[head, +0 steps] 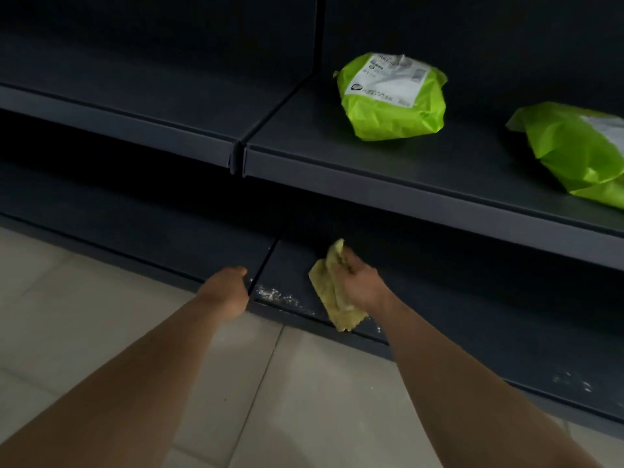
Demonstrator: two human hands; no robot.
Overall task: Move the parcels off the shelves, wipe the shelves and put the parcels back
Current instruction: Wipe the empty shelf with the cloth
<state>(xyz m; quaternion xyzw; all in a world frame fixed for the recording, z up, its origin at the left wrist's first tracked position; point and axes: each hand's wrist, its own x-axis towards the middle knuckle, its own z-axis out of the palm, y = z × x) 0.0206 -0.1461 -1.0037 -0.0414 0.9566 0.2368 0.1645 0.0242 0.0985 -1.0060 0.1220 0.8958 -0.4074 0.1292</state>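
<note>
Right hand (pixel 359 282), fingers clenched round the limp yellow cloth (pixel 332 295), works the bottom shelf (pixel 472 332). Left hand (pixel 226 292) is at its near edge, grip unclear. Green parcels (pixel 391 96) above look light and soft; grasp mid-body.

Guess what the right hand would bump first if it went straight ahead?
Nothing shows: the right hand, gripping the cloth, points along the bottom shelf into darkness, where I cannot tell.

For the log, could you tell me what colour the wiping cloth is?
Pale yellow; the cloth shows in head view.
</note>
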